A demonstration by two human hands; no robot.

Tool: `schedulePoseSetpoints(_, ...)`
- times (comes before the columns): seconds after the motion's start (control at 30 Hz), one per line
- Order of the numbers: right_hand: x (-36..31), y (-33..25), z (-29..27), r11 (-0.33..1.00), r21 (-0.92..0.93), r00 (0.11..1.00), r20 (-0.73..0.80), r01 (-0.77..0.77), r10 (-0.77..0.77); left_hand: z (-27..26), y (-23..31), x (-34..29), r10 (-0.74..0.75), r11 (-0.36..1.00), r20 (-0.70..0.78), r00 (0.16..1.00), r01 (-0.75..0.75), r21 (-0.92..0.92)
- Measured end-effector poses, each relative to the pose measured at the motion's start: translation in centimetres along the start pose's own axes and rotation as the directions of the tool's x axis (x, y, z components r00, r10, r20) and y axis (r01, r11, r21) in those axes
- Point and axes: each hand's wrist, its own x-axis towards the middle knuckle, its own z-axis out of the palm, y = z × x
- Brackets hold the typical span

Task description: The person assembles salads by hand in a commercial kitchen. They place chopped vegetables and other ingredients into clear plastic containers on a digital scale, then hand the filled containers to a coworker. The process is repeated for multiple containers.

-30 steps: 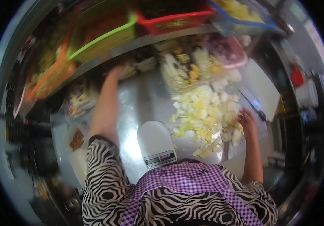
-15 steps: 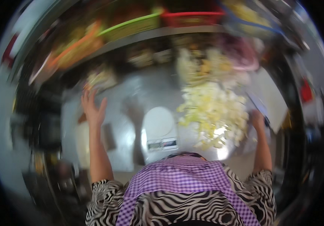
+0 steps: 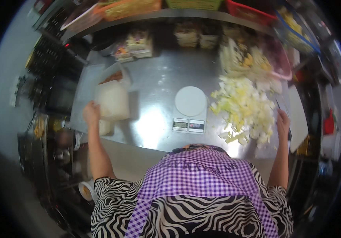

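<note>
My left hand (image 3: 91, 112) grips the near edge of a translucent white plastic container (image 3: 113, 101) at the left of the steel counter (image 3: 158, 79). My right hand (image 3: 283, 121) rests at the right edge of a pile of chopped pale cabbage (image 3: 244, 109) and appears to hold a dark knife (image 3: 278, 106) whose blade points away from me. A white kitchen scale (image 3: 190, 107) with a round platform stands between the container and the cabbage, straight in front of me.
More cut vegetables (image 3: 244, 59) and a pink tub (image 3: 279, 63) lie behind the cabbage. Small packed boxes (image 3: 136, 43) line the back under a shelf with coloured baskets (image 3: 135, 8). A white cutting board (image 3: 297, 115) sits at the right edge. Dark equipment (image 3: 55, 83) stands left.
My left hand came back from the far shelf, swung left and now holds the white container. My view has shifted left. My right hand stayed beside the cabbage.
</note>
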Motion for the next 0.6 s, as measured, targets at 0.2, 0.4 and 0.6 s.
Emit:
schedulePoseSetpoints(0.2, -6.5, -4.5, 2.2, 0.991, 0.126, 0.999, -0.033, 0.033, -0.029, -5.0, 4.9, -0.7, 0.138, 0.953, -0.499, 0.855, -0.252, -0.169)
schedulePoseSetpoints(0.4, -16.3, -3.1, 5.3, 0.894, -0.322, 0.923, -0.119, 0.312, -0.365, -4.1, 16.8, -3.7, 0.401, 0.504, -0.190, 0.896, -0.390, -0.771)
schedulePoseSetpoints(0.6, -19.0, -4.3, 8.8, 0.807, -0.584, 0.995, 0.092, 0.089, -0.043, 6.7, 25.8, -6.7, 0.755, 0.460, 0.078, 0.652, -0.441, -0.771)
